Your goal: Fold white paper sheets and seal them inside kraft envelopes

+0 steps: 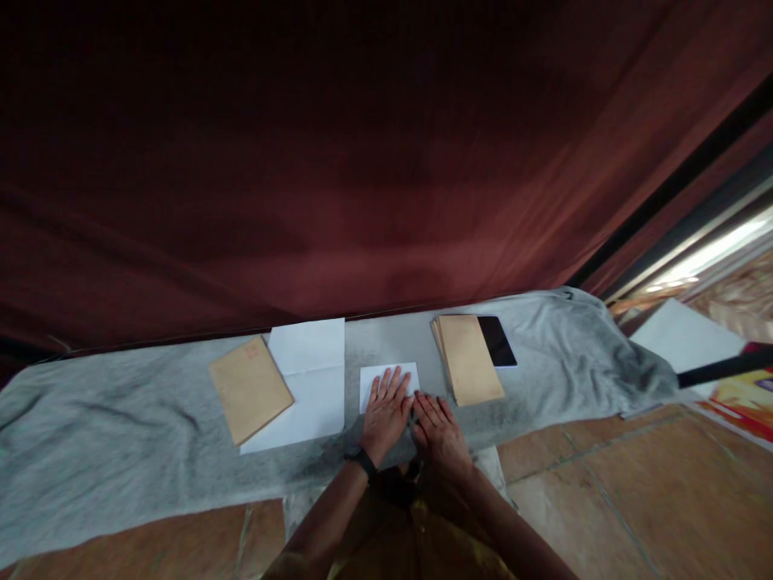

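A folded sheet of white paper (366,377) lies on the grey cloth in front of me. My left hand (386,409) rests flat on it, fingers stretched out, a dark band around the wrist. Beside it, my right hand (438,427) lies flat with its fingers extended, the fingertips at the paper's right edge. Both palms face down, so part of the paper is hidden under them. Just right of my hands is a stack of brown envelopes (472,358). To the left, another brown envelope (250,391) overlaps a larger creased white sheet (314,387).
A dark phone or tablet (498,341) lies partly under the envelope stack. The grey cloth (121,435) covers a long, low surface against a dark red curtain (362,201). Tiled floor (609,483) runs along the near side. At far right are white papers (682,342) and a dark bar (725,366).
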Demonstrator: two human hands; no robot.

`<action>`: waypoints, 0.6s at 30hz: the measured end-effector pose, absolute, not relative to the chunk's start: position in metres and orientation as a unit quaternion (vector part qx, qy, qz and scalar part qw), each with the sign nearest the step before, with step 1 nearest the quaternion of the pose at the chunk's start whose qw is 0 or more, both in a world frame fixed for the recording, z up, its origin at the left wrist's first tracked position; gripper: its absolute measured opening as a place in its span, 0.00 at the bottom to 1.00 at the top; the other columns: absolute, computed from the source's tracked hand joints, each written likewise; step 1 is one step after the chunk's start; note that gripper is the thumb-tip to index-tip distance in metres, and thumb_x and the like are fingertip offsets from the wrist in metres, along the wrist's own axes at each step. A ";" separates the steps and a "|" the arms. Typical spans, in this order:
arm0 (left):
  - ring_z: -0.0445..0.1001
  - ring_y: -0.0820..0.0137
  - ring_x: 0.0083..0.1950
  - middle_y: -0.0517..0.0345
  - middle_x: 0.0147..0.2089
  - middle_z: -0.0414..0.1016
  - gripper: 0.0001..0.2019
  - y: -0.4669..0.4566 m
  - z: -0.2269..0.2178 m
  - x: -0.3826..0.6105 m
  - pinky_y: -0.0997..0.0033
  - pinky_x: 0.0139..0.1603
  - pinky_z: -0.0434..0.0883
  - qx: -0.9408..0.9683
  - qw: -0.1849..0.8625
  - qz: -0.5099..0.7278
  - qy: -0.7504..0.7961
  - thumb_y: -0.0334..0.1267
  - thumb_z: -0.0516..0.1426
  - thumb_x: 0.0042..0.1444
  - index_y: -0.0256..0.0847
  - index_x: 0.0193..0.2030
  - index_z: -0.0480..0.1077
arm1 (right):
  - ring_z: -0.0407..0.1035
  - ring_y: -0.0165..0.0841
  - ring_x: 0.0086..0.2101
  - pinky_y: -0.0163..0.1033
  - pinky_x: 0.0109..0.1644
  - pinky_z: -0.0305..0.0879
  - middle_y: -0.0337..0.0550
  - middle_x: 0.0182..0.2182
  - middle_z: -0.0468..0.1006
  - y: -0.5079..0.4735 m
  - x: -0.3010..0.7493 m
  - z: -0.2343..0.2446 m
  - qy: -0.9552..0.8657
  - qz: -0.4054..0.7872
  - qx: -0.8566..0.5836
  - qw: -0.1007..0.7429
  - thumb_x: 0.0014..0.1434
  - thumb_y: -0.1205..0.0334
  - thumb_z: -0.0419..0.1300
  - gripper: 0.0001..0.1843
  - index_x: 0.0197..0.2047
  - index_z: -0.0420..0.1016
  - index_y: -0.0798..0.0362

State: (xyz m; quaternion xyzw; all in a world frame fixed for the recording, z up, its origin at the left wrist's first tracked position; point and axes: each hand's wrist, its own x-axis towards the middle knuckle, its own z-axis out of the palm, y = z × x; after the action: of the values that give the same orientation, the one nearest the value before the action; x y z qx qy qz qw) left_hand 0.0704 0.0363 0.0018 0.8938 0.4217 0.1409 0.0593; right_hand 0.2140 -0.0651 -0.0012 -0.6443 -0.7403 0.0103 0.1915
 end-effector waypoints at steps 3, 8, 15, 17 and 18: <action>0.46 0.57 0.78 0.56 0.76 0.54 0.25 0.038 0.001 0.078 0.42 0.75 0.50 0.893 0.050 0.139 0.426 0.40 0.46 0.70 0.47 0.73 0.56 | 0.61 0.37 0.65 0.51 0.71 0.52 0.47 0.66 0.68 -0.069 0.216 0.001 -0.739 0.015 -0.648 0.183 0.69 0.64 0.50 0.28 0.71 0.60 0.52; 0.47 0.57 0.78 0.58 0.75 0.56 0.25 0.054 0.001 0.092 0.42 0.75 0.49 0.896 0.055 0.122 0.424 0.41 0.47 0.70 0.50 0.72 0.58 | 0.63 0.38 0.63 0.50 0.71 0.52 0.49 0.63 0.72 -0.067 0.216 0.002 -0.733 0.017 -0.653 0.191 0.69 0.65 0.50 0.27 0.69 0.63 0.54; 0.49 0.59 0.77 0.48 0.76 0.53 0.25 0.058 0.007 0.068 0.47 0.74 0.53 0.909 0.069 0.102 0.398 0.43 0.47 0.70 0.40 0.72 0.58 | 0.64 0.40 0.62 0.51 0.70 0.54 0.49 0.62 0.72 -0.068 0.219 0.003 -0.741 0.022 -0.640 0.203 0.68 0.66 0.51 0.25 0.67 0.66 0.53; 0.50 0.61 0.77 0.49 0.76 0.53 0.25 0.049 0.008 0.055 0.48 0.75 0.53 0.923 0.070 0.097 0.366 0.43 0.46 0.71 0.40 0.72 0.57 | 0.64 0.39 0.61 0.50 0.69 0.54 0.48 0.62 0.72 -0.063 0.221 0.005 -0.743 0.025 -0.639 0.198 0.67 0.68 0.51 0.25 0.66 0.67 0.52; 0.50 0.62 0.77 0.51 0.76 0.54 0.25 0.044 0.008 0.050 0.48 0.75 0.52 0.928 0.069 0.095 0.354 0.44 0.46 0.71 0.42 0.72 0.57 | 0.65 0.39 0.60 0.49 0.68 0.54 0.48 0.62 0.72 -0.060 0.222 0.006 -0.741 0.027 -0.642 0.195 0.67 0.68 0.51 0.25 0.66 0.68 0.52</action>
State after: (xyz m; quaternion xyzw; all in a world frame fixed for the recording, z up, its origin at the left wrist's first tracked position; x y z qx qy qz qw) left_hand 0.0497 0.0442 0.0082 0.9279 0.3538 0.0946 0.0693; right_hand 0.2221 -0.0598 0.0055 -0.6421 -0.7410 0.0271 0.1948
